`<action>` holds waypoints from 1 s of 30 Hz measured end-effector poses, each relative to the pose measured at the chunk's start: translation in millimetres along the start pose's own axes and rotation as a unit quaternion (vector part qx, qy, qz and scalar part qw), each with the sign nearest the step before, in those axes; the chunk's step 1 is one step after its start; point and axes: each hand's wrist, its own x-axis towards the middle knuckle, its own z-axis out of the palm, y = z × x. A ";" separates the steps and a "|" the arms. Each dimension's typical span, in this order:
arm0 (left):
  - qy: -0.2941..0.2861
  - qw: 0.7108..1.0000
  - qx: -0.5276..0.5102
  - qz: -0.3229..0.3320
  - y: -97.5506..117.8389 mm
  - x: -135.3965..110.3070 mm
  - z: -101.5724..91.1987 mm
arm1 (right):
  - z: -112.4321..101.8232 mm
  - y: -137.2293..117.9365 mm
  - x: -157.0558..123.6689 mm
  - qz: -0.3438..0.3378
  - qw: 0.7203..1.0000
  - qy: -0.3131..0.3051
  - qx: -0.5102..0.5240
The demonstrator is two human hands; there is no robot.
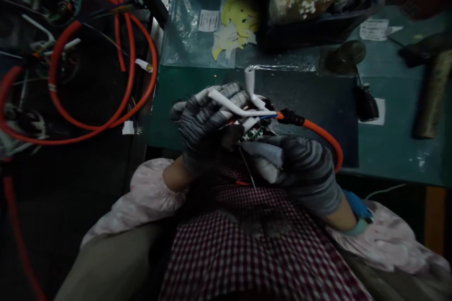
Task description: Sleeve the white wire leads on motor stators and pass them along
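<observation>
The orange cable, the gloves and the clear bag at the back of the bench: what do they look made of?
Orange cable: smooth, slightly glossy jacket that bends in a curve, probably plastic or rubber. Gloves, seen on the left hand and right hand: grey striped knit fabric, matte, with a ribbed look; any coating is too dim to tell. Clear bag: thin transparent plastic film, shiny and wrinkled, with a paper label.

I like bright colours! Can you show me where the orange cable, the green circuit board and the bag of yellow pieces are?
orange cable (319, 132): head view, on its curved sheath.
green circuit board (254, 134): head view, on its visible face between the gloves.
bag of yellow pieces (183, 19): head view, on clear plastic.
</observation>
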 end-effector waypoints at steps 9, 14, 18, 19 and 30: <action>0.037 0.999 0.022 -0.028 -1.6 -10.7 -4.6 | 3.0 -7.6 7.6 0.000 1.000 0.005 -0.016; -0.004 1.000 0.008 -0.011 1.9 1.2 -7.5 | -10.5 4.6 5.2 0.032 0.999 -0.011 0.008; -0.116 0.991 -0.010 -0.071 10.1 26.3 -7.1 | -20.8 9.1 9.0 0.061 0.998 -0.035 0.006; -0.132 0.988 -0.005 -0.082 11.9 33.0 -5.9 | -22.2 9.0 10.6 0.060 0.998 -0.036 0.002; -0.253 0.963 0.064 -0.075 32.6 95.2 3.4 | -34.3 23.6 18.7 0.104 0.984 -0.038 -0.137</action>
